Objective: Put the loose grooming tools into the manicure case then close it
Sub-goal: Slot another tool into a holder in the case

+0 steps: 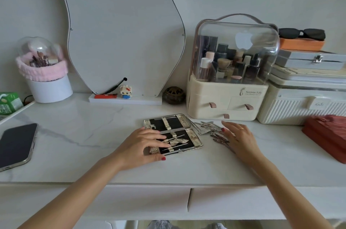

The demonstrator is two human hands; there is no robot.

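We see the manicure case lying open at frame centre, two tools strapped in. Our left hand steadies it, fingers spread; right hand, grip spread, reaches the loose tools.

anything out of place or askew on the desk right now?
Yes: a heap of loose metal grooming tools lies jumbled on the desk right of the open manicure case, under the right hand. Most case straps look empty. The left hand rests on the case. Nothing spilled or visibly damaged.
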